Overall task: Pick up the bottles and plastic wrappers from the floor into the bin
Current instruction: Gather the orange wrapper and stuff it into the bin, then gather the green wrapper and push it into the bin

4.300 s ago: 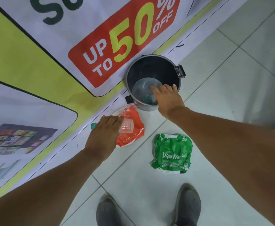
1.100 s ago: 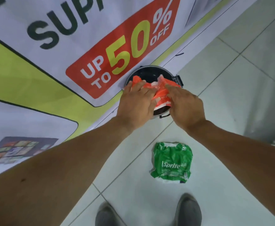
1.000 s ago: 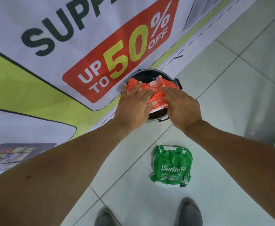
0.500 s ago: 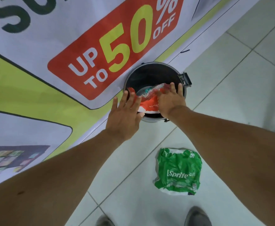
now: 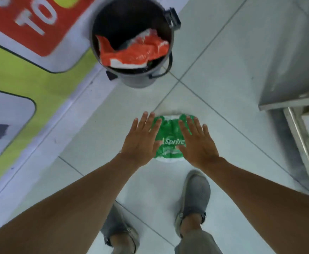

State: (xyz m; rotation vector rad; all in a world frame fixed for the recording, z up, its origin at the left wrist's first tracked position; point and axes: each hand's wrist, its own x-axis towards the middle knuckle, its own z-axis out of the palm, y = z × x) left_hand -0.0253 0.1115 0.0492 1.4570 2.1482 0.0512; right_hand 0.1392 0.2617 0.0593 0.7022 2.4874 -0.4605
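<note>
Reaching for the crumpled green plastic Sprite wrapper (image 5: 170,138) lying on the floor tiles

Left hand (image 5: 140,142) and right hand (image 5: 195,143) are hovering spread and empty; both should be closing inward, bunching it before lifting toward the round dark bin (image 5: 137,80).

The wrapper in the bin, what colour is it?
Orange with white patches, on the wrapper; head view.

The wrapper (image 5: 170,138) on the floor is green with white "Sprite" lettering. The wrapper in the bin (image 5: 131,52) is orange-red with white patches. The bin (image 5: 137,80) looks dark grey, perhaps black inside. Pale grey tiles (image 5: 232,79); grey shoes (image 5: 195,195); a red, yellow-green and white banner (image 5: 21,52).
</note>
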